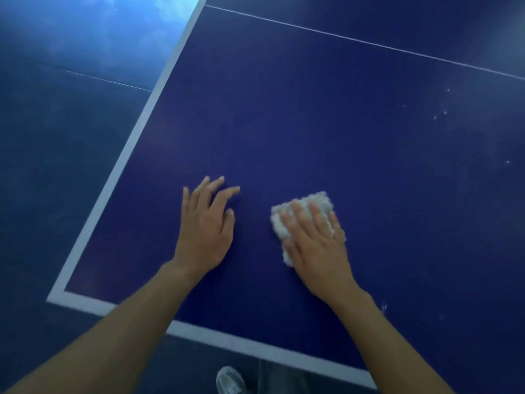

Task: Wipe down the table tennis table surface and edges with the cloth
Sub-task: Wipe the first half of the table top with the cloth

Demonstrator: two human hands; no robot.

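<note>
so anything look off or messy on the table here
Only small white specks scattered on the table to the right of the cloth, plus a pale scuff nearer the front edge. They stand out against the dark blue. Nothing looks damaged or askew.

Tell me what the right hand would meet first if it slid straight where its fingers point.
The way looks free: beyond the cloth under the right hand lies only bare table surface until, probably, the thin white line far ahead.
</note>
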